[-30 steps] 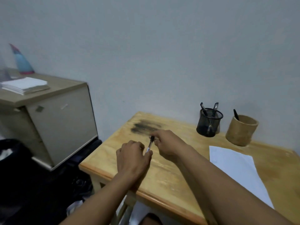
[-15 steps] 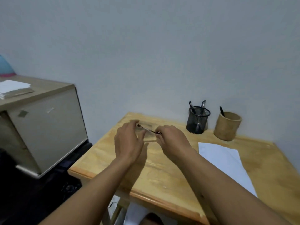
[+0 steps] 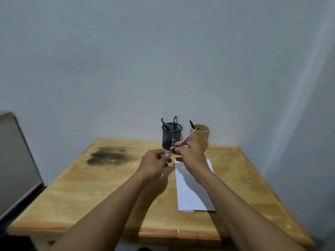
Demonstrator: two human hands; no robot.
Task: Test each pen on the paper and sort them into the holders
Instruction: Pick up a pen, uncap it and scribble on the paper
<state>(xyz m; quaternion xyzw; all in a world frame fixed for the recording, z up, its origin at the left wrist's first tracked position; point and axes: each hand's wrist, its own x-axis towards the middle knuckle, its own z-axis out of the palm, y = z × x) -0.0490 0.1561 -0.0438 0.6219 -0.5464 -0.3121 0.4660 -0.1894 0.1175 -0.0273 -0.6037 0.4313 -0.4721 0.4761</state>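
My right hand [image 3: 192, 156] grips a thin pen [image 3: 188, 137] that slants up to the right, above the table. My left hand [image 3: 155, 163] pinches the pen's lower end, where a small dark cap or tip shows. A white sheet of paper [image 3: 192, 194] lies on the wooden table [image 3: 90, 187] under my right forearm. At the back stands a black mesh holder [image 3: 171, 135] with two pens in it. To its right is a bamboo holder [image 3: 201, 136] with one dark pen [image 3: 191, 124] sticking out.
A dark stain [image 3: 107, 155] marks the table's back left. A grey cabinet [image 3: 16, 160] stands beside the table on the left. The pale wall runs right behind the holders and along the table's right side.
The view has swung right, centring the table. Both hands with the pen have moved right, toward the paper and holders. The pen now slants up to the right.
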